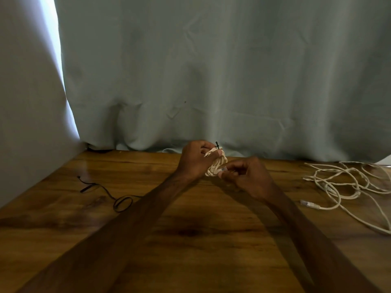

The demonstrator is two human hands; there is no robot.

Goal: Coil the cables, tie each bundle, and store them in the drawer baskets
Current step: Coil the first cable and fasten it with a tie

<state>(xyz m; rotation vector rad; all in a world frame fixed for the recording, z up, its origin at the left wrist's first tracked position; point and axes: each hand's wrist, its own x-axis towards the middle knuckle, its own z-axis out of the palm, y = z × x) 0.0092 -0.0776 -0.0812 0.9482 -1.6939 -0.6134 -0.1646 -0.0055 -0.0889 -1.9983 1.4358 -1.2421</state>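
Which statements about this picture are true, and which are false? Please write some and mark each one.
1. The left hand and the right hand both hold the coiled white bundle. True.
2. The loose white cable lies left of the hands. False: it lies on the table to their right.
3. A black tie sticks up from the bundle's top. True.
4. A drawer basket stands on the table. False: none is in view.

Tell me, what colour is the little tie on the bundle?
The tie is black, seen best in the head view, atop the cream bundle.
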